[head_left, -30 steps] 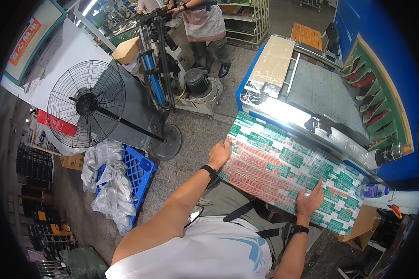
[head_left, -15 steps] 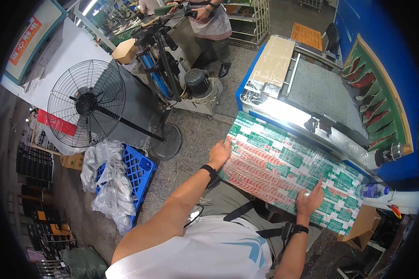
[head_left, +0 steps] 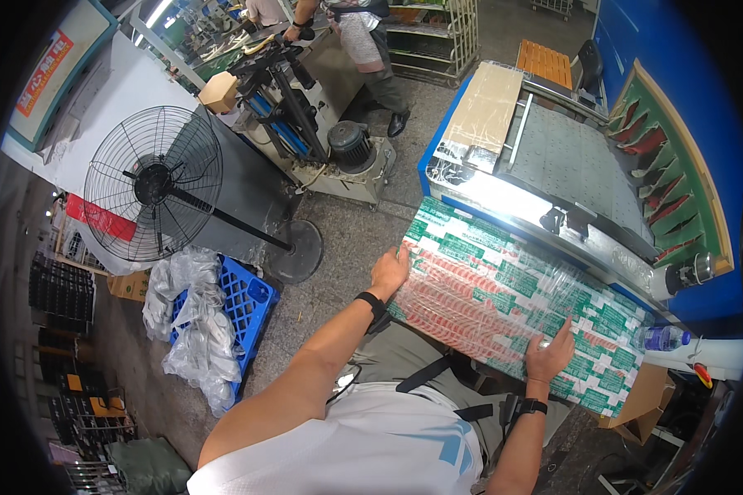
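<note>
In front of me is a long rectangular board [head_left: 487, 289], covered in green, white and red printed wrapping under shiny clear film. At its left end my left hand [head_left: 390, 271] is closed around the edge, its fingertips partly hidden. My right hand [head_left: 551, 355] lies on the near side of the board, fingers stretched out and holding nothing; a ring shows on it. The board's far long side meets the front of a blue-sided machine [head_left: 504, 196] with a grey bed.
A standing fan [head_left: 153, 183] is at the left, near a blue plastic crate [head_left: 252, 301] with clear plastic bags [head_left: 202, 338]. A bottle [head_left: 664, 338] lies at the board's right end. A motor unit [head_left: 351, 148] and another person [head_left: 367, 49] are farther away.
My hands and the board stay in place. The other person has leaned and shifted, and the green long-shaped thing in their hand no longer shows.
</note>
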Motion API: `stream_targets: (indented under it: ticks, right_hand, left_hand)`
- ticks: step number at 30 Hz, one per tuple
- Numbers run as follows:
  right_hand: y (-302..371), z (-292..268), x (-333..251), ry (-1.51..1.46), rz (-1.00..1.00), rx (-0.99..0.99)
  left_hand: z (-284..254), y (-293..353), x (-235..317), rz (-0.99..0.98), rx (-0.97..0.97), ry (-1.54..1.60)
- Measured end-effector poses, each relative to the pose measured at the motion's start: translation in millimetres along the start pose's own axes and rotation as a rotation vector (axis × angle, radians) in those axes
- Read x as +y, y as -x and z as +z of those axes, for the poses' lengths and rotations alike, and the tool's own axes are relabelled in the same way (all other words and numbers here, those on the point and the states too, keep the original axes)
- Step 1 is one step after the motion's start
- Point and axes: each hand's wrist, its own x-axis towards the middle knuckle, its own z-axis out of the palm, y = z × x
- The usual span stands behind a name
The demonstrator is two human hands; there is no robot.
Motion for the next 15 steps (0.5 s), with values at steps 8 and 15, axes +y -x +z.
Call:
stream_targets:
  ticks: [8, 15]
  right_hand:
    - [1.9, 2.0, 2.7, -0.006, -0.003, 0.002]
    - [1.2, 0.6, 1.3, -0.009, 0.011, -0.017]
  left_hand:
    - [0.9, 0.2, -0.4, 0.003, 0.005, 0.004]
    - [0.6, 0.2, 0.1, -0.006, 0.012, 0.01]
